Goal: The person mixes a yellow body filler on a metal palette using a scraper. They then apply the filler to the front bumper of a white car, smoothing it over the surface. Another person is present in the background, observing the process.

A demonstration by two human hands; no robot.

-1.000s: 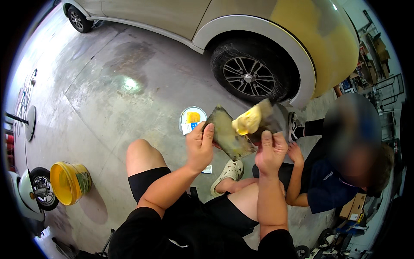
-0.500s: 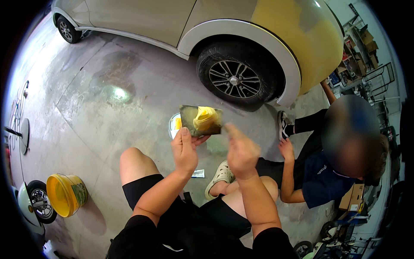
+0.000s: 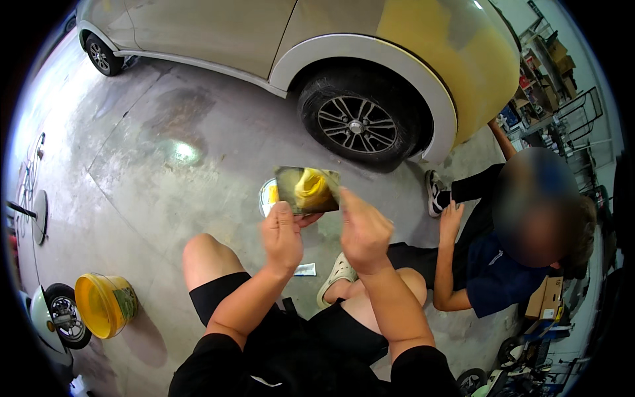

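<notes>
My left hand (image 3: 283, 238) grips the near-left edge of a flat dark rectangular mixing board (image 3: 287, 185), thumb on top and fingers beneath. A mound of thick yellow filler paste (image 3: 309, 190) sits on the middle of the board, folded and smeared. At the board's right edge is my right hand (image 3: 365, 233), its fingers closed; what they pinch is too thin and hidden to make out. Partly behind the board, a round white tub (image 3: 266, 197) with yellow in it rests on the floor.
Ahead stands a beige car with yellow-patched bodywork (image 3: 456, 63) and a rear wheel (image 3: 357, 126). Another person (image 3: 496, 271) sits close on my right. A yellow bucket (image 3: 99, 308) stands left; a small white-and-blue packet (image 3: 305, 270) lies on the floor near my shoe (image 3: 337, 278).
My right hand has moved slightly left and down to the board's right edge. The paste has been reshaped into a rounder fold. The other person's hand has lifted off the shoe.
</notes>
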